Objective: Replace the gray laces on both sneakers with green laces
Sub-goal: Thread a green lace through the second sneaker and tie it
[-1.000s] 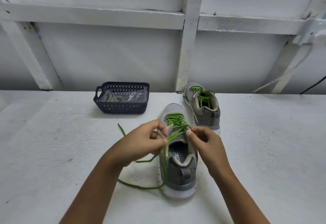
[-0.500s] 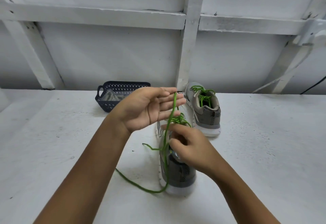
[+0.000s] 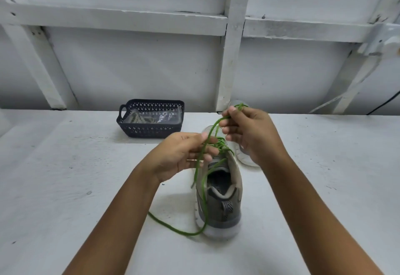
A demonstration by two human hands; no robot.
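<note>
The near grey sneaker point(image 3: 220, 201) stands heel toward me, with a green lace point(image 3: 204, 205) threaded through its eyelets. One long strand loops on the table left of the heel. My right hand point(image 3: 249, 131) pinches another strand and holds it raised above the toe. That strand runs down across the fingers of my left hand point(image 3: 179, 155), whose thumb and fingertips close lightly on it, and its free end hangs beside the shoe. The second sneaker point(image 3: 246, 160) sits behind, mostly hidden by my right hand.
A dark perforated basket point(image 3: 151, 132) holding grey laces and clear plastic stands at the back of the white table point(image 3: 65, 188), left of the sneakers. A white framed wall point(image 3: 231, 58) rises just behind the table's far edge.
My right hand has risen from the shoe's tongue and now holds the lace up over the toe. My left hand has dropped from its raised, open pose to the shoe's left side.
</note>
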